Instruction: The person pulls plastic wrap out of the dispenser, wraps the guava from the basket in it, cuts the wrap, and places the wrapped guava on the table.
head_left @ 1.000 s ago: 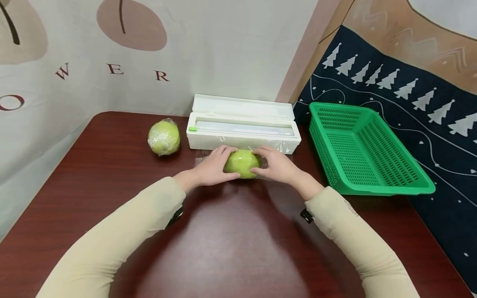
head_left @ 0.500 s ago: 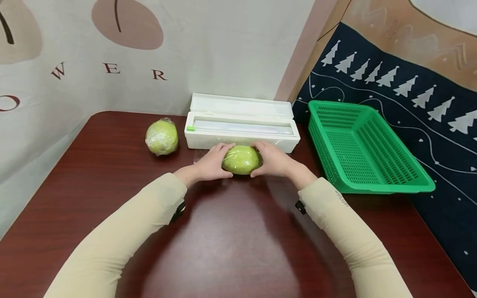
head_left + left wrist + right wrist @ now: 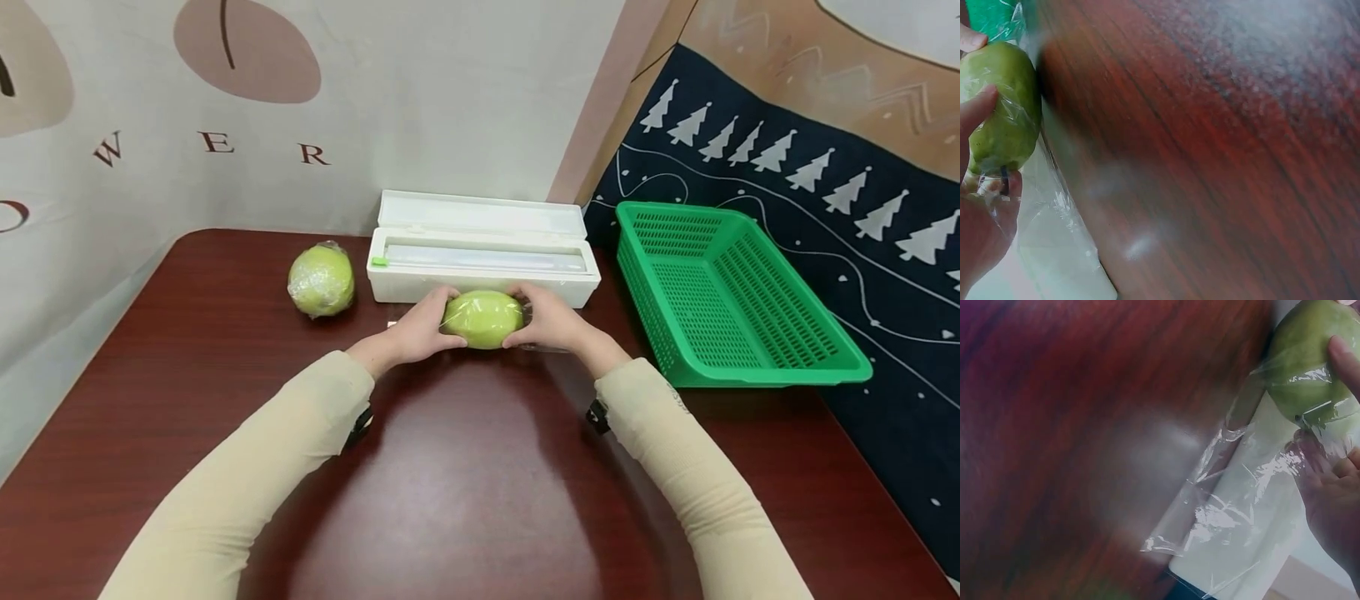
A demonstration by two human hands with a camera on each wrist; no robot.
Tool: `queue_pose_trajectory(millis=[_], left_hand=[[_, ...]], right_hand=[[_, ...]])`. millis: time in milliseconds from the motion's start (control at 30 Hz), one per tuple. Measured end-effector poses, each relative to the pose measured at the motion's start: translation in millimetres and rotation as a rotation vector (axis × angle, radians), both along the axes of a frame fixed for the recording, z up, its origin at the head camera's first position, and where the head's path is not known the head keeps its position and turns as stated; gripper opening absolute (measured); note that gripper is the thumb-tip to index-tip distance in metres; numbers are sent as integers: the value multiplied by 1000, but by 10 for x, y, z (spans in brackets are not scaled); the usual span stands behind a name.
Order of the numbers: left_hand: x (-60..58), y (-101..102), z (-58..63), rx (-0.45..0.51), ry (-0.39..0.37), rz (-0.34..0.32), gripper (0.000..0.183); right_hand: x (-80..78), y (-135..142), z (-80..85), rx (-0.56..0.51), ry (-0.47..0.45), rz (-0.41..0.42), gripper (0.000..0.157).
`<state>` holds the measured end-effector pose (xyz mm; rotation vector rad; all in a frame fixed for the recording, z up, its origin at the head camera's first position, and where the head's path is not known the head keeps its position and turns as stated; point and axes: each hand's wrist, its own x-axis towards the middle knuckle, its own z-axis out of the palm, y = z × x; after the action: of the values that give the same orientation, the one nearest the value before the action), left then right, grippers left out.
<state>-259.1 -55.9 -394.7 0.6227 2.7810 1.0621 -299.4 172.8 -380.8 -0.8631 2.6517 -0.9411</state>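
Observation:
A smooth yellow-green fruit, guava-like, lies between my two hands, with clear plastic wrap stretched over its skin. My left hand grips its left end, thumb at the near side and fingers at the far side. From the other end my right hand holds it in the same way. Loose plastic wrap trails off past the right hand in the right wrist view, and more film hangs beside the left hand. Just behind stands a white wrap dispenser box, its lid raised, with a small green slider.
A second green fruit, wrapped in crinkled film, sits at the back left. On the right stands a green plastic basket with slotted walls. The dark red table meets a printed cloth behind the dispenser.
The held fruit has shifted slightly toward the dispenser, and the right hand has closed in around its end. Film covers its top more visibly. The whole view has drifted a little.

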Motion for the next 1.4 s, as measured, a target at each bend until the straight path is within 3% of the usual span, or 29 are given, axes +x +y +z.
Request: queue_pose_trajectory(millis=[433, 600, 833, 1033, 1233, 1400], left_hand=[[-39, -54, 53, -32, 60, 46, 67], [-31, -68, 58, -13, 25, 100, 59], [-38, -59, 29, 34, -3, 112, 57], [-35, -30, 8, 103, -46, 180, 57], [-39, -8, 20, 69, -35, 203, 59], [-69, -16, 61, 57, -47, 180, 56]], right_hand=[[-49, -9, -28, -85, -82, -71, 66], [-51, -1, -30, -96, -81, -79, 64], [-35, 24, -18, -70, -54, -109, 63], [-38, 37, -40, -166, -160, -157, 57], [-48, 45, -59, -210, -256, -237, 53], [-58, 41, -52, -148, -190, -251, 48]])
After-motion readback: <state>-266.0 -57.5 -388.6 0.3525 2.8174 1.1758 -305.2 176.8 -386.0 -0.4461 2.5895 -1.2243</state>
